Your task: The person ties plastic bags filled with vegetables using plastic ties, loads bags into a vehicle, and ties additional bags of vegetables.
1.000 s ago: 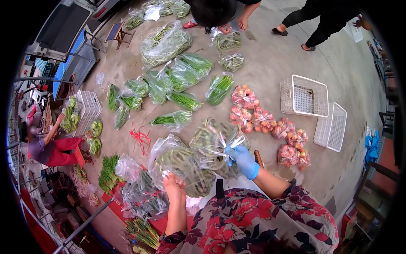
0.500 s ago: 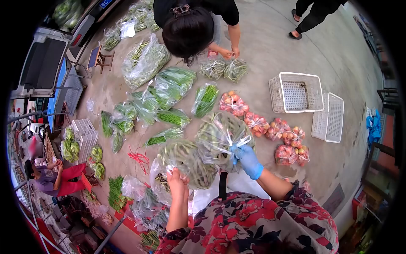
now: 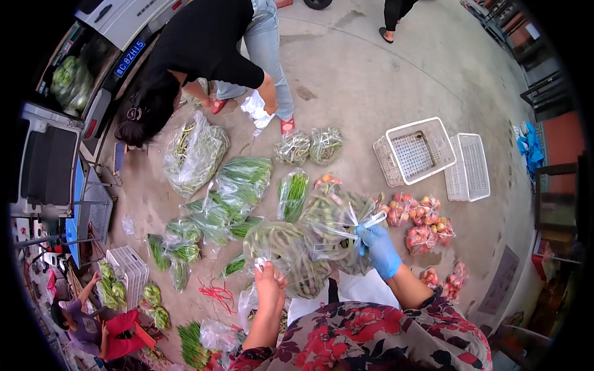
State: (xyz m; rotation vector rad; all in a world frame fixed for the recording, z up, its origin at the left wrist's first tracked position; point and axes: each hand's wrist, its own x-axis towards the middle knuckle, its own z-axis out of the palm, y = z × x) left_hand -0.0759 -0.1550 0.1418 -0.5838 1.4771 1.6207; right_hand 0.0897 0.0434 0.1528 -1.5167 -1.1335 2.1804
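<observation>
Left hand (image 3: 270, 285) fingers clenched on bean bag (image 3: 286, 250); right hand (image 3: 378, 248) grasping second bag (image 3: 331, 216) by neck. Both filled, neither set down.

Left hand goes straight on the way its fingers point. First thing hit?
The left hand would likely meet the clear bag of green pods it holds; beyond, perhaps the bagged greens, though depth is unclear.

The floor (image 3: 346, 74) is softly, evenly lit; a plastic bag (image 3: 334, 213) is streaked with glare; outer edges are bowed.
</observation>
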